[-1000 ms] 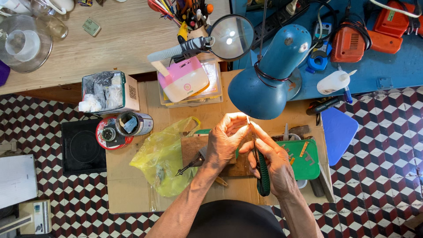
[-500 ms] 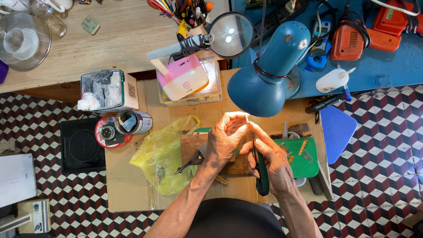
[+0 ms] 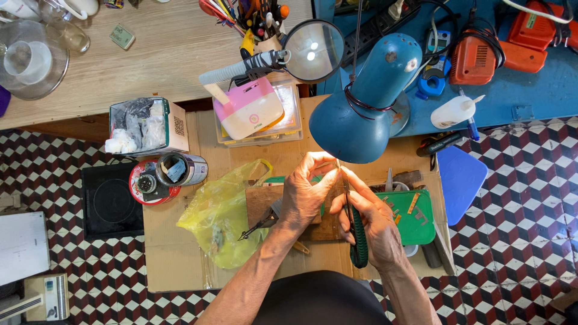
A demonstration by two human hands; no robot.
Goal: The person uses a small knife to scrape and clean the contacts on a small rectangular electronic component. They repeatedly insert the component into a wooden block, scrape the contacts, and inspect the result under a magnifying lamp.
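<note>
A green-handled tool (image 3: pixel 357 238) is gripped by the right hand (image 3: pixel 373 219); left hand (image 3: pixel 307 192) is pinched at its tip. Cardboard-covered bench (image 3: pixel 174 265) lies beneath, checkered tile floor (image 3: pixel 518 241) around, blue lamp (image 3: pixel 367 105) just ahead.

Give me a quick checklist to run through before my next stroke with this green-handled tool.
1. Right hand grips the green-handled tool: ok.
2. Left hand pinches the workpiece at the fingertips: ok, though the piece is too small to identify.
3. Blue lamp sits over the hands: ok.
4. Wooden block lies under the hands: ok.
5. Tool tip contact with the piece: cannot tell, hidden by fingers.
6. Yellow plastic bag overlaps the block's left edge: not ok.
</note>
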